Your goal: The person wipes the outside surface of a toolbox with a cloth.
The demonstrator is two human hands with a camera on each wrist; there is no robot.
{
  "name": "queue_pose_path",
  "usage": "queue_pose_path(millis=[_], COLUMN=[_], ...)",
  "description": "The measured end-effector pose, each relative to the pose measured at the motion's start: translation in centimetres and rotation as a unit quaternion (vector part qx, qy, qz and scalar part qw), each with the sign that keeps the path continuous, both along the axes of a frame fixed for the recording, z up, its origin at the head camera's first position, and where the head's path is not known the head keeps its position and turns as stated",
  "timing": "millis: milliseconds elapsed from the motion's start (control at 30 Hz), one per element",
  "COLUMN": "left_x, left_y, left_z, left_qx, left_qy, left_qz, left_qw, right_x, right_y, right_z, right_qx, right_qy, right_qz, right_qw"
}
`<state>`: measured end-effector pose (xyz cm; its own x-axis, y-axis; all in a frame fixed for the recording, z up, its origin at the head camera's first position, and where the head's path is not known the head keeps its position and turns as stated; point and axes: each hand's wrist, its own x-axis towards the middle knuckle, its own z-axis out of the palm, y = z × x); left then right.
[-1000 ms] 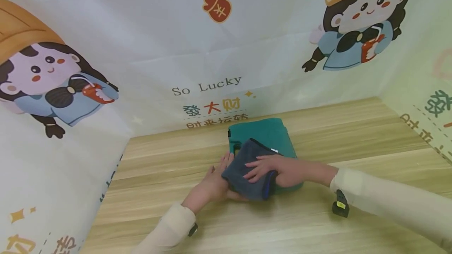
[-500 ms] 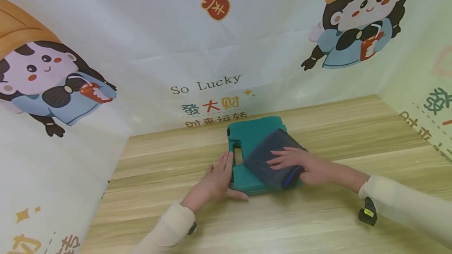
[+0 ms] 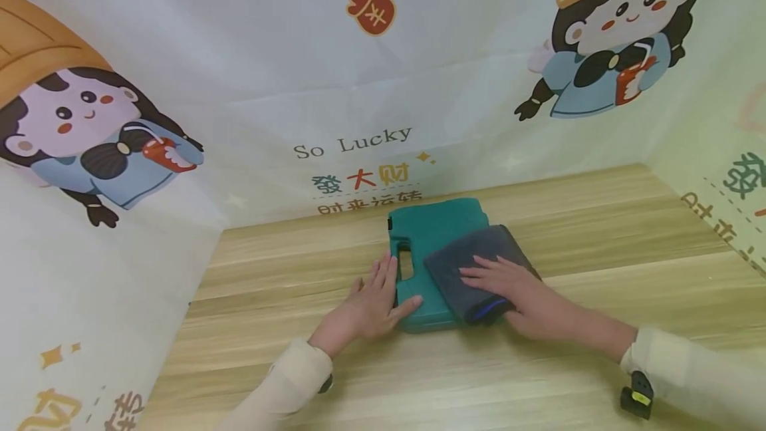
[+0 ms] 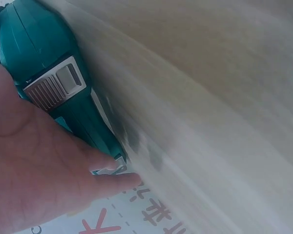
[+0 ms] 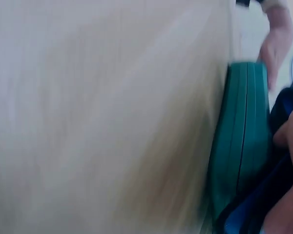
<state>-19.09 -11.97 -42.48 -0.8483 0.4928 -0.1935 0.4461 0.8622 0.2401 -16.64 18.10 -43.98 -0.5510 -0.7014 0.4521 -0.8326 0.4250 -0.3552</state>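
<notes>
A teal plastic carrying case (image 3: 437, 218) with a handle cut-out lies flat on the wooden table. Along its handle side rests my left hand (image 3: 368, 304), fingers straight and thumb over the top near the front corner. The left wrist view shows a grey latch (image 4: 56, 84) beside that palm. My right hand (image 3: 520, 291) lies with extended fingers on a folded dark grey cloth (image 3: 461, 261), pressing it over the case's right part. Blue edging shows at the cloth's near fold, and the cloth overhangs the case's right side. In the right wrist view the case's side wall (image 5: 239, 131) stands below the cloth.
The wood-grain table (image 3: 598, 238) extends on both sides of the case and in front. Behind stands a white printed backdrop (image 3: 269, 85), close to the case's far edge. More printed sheet closes off the left and right sides.
My right hand has slid the cloth rightward across the case, uncovering the handle cut-out and left part. The left hand stays at the handle side; its thumb has moved up onto the case.
</notes>
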Motion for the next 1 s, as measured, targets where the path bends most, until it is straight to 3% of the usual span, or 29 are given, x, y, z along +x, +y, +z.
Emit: queue_pose_path(millis=[133, 233, 567, 800, 1000], left_x=[0.0, 0.0, -0.1, 0.0, -0.2], left_y=[0.0, -0.1, -0.4, -0.5, -0.7], left_z=[-0.1, -0.2, -0.4, -0.3, -0.1], left_qx=[0.0, 0.003, -0.013, -0.004, 0.007], left_qy=[0.002, -0.002, 0.001, -0.009, -0.005], left_qz=[0.004, 0.008, -0.001, -0.017, -0.035], left_qw=[1.0, 1.0, 0.9999, 0.9998, 0.9994], right_x=[1.5, 2.3, 2.3, 2.3, 1.9], right_y=[-1.3, -2.2, -4.9, -5.9, -6.2], right_z=[-0.3, -0.4, -0.4, -0.4, -0.4], right_qx=[0.019, 0.033, 0.038, 0.029, 0.035], right_qy=[0.028, 0.042, 0.077, 0.06, 0.085], right_qz=[-0.043, -0.052, 0.046, 0.082, 0.099], right_qw=[0.998, 0.997, 0.995, 0.994, 0.991])
